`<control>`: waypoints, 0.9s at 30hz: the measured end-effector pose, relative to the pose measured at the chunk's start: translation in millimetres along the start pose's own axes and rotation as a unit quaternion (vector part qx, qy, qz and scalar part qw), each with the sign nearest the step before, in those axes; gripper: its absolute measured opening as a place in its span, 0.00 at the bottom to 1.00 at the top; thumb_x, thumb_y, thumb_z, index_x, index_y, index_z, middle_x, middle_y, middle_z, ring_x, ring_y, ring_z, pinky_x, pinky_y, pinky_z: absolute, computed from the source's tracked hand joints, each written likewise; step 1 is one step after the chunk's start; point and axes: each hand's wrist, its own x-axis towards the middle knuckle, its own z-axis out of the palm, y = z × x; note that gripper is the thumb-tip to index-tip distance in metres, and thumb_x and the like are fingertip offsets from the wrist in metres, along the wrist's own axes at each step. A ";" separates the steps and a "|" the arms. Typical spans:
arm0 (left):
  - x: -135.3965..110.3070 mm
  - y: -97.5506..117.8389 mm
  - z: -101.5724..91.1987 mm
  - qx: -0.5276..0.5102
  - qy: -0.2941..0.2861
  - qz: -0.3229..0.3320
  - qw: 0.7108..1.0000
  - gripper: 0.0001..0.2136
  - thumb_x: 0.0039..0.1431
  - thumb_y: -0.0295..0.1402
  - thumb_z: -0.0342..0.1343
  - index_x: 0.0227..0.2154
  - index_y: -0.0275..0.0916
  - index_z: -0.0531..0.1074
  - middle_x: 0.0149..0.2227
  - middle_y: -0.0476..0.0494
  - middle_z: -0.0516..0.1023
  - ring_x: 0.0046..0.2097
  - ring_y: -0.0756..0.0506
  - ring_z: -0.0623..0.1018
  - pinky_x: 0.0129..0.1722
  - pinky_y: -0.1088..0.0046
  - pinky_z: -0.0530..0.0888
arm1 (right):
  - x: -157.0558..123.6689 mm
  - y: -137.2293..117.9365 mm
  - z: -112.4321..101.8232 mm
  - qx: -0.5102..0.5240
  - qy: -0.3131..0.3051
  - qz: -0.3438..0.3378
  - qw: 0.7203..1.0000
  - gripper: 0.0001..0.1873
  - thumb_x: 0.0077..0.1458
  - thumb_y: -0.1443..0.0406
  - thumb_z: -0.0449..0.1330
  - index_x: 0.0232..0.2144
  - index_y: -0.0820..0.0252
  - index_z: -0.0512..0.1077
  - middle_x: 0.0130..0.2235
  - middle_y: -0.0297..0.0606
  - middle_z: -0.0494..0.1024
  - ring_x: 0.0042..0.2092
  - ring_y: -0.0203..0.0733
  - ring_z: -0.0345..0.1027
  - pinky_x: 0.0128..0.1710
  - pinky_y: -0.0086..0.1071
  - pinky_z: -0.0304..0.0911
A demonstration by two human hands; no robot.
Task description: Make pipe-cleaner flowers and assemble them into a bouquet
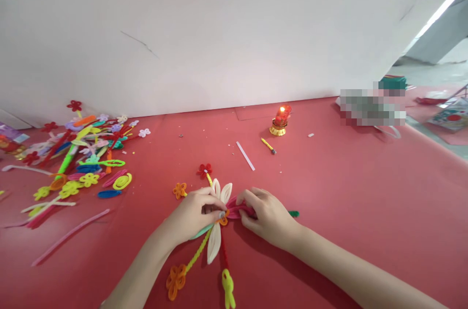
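On the red table (358,192) lies a bundle of pipe-cleaner flowers (215,231) with white petals, an orange flower and yellow stems. My left hand (193,214) pinches the bundle at its middle, fingers closed. My right hand (265,216) grips a dark pink pipe cleaner (237,210) that runs into the same spot, fingers curled around it. A small red flower (204,170) and a small orange flower (179,190) lie just beyond my left hand.
A heap of coloured pipe-cleaner shapes (80,153) fills the left side. A long pink pipe cleaner (69,236) lies in front of it. A lit red candle lamp (280,120) on a gold base, a white strip (245,155) and a yellow stick (268,145) stand further back. A white board (219,31) walls off the rear.
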 end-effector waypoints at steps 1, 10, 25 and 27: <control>0.0 0.6 -0.1 -0.002 -0.001 -0.002 1.000 0.06 0.51 0.32 0.55 0.29 0.41 0.77 0.35 0.46 0.73 0.35 0.48 0.73 0.34 0.74 0.69 | 0.0 -0.3 -0.6 -0.003 -0.001 0.001 1.000 0.06 0.47 0.73 0.52 0.29 0.59 0.64 0.23 0.32 0.65 0.27 0.36 0.57 0.27 0.27 0.50; -0.5 -1.8 -0.2 -0.005 -0.006 0.008 1.000 0.07 0.52 0.32 0.54 0.30 0.41 0.77 0.34 0.47 0.73 0.35 0.48 0.73 0.34 0.74 0.68 | 0.3 -0.5 -3.3 -0.009 -0.009 -0.001 1.000 0.05 0.49 0.73 0.53 0.26 0.59 0.64 0.22 0.31 0.63 0.27 0.35 0.55 0.26 0.27 0.48; 0.6 -0.7 -0.1 0.000 -0.006 0.001 1.000 0.07 0.52 0.31 0.54 0.30 0.41 0.77 0.35 0.47 0.73 0.36 0.48 0.73 0.35 0.75 0.68 | -0.7 1.1 -0.8 -0.010 -0.012 0.011 1.000 0.04 0.48 0.72 0.54 0.25 0.60 0.66 0.22 0.32 0.64 0.27 0.35 0.55 0.27 0.27 0.48; 0.7 -0.7 -0.1 0.005 -0.004 0.000 1.000 0.07 0.52 0.31 0.54 0.30 0.41 0.77 0.35 0.47 0.73 0.36 0.48 0.73 0.35 0.75 0.68 | -0.4 1.3 -0.6 -0.009 -0.014 0.013 1.000 0.04 0.48 0.73 0.54 0.25 0.60 0.66 0.22 0.32 0.64 0.27 0.35 0.55 0.27 0.27 0.48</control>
